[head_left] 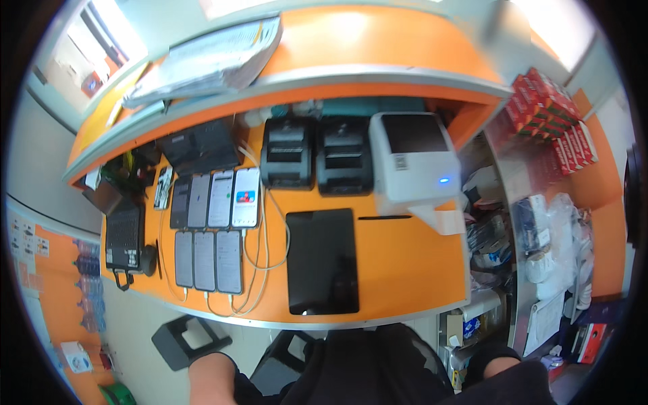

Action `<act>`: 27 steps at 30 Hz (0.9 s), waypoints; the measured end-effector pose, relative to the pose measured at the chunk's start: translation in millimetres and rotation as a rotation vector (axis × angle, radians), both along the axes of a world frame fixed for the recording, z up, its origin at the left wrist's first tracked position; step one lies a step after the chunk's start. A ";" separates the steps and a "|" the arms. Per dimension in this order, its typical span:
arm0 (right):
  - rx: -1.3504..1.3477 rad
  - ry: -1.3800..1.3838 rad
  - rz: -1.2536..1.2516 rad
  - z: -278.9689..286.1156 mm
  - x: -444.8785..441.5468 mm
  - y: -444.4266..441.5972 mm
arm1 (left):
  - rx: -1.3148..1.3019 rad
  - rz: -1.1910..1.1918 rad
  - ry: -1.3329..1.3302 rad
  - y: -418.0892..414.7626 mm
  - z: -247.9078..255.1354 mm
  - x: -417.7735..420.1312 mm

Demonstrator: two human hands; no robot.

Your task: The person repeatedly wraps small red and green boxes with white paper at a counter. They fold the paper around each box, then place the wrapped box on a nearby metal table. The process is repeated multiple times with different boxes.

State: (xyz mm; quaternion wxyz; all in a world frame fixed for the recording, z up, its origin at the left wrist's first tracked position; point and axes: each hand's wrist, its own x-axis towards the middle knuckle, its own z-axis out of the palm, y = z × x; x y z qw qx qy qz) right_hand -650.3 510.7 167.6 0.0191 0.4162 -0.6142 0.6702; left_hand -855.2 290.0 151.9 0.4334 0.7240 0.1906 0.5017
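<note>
Neither of my hands is in view; only parts of both arms show at the bottom edge. Before me is an orange desk point(405, 273). A dark tablet point(322, 260) lies near its front edge, with a black stylus point(385, 217) to its upper right. Left of the tablet, several smartphones point(229, 260) lie in two rows, some joined to white cables point(267, 243). Behind stand two black printers point(287, 154) point(345, 156) and a white label printer point(417, 167) with a blue light and paper hanging out. A small laptop point(124, 235) sits at the left end.
A raised orange shelf point(364, 40) runs along the back, bearing a stack of papers point(212, 61). Red boxes point(544, 106) and plastic-wrapped goods point(554, 248) fill the right side. Below the desk's front edge are dark grey stands point(174, 344). Water bottles point(91, 286) line the left wall.
</note>
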 end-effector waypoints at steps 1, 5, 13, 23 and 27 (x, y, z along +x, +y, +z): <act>0.032 0.039 0.012 4.6 17.6 -3.1 | 0.030 -0.034 0.018 8.9 7.3 23.0; 0.056 0.058 0.044 -11.6 105.5 -8.6 | 0.121 -0.164 0.058 53.9 31.2 126.4; 0.065 -0.656 -0.829 -100.3 415.8 -16.9 | 0.278 -0.744 0.051 192.5 50.0 450.2; 1.160 -1.990 -2.412 -143.0 974.0 -66.9 | -0.057 -1.053 0.050 237.0 22.7 814.7; 0.993 -2.328 -2.002 -185.1 1093.2 -116.3 | -0.609 -1.593 0.021 244.5 -91.9 884.4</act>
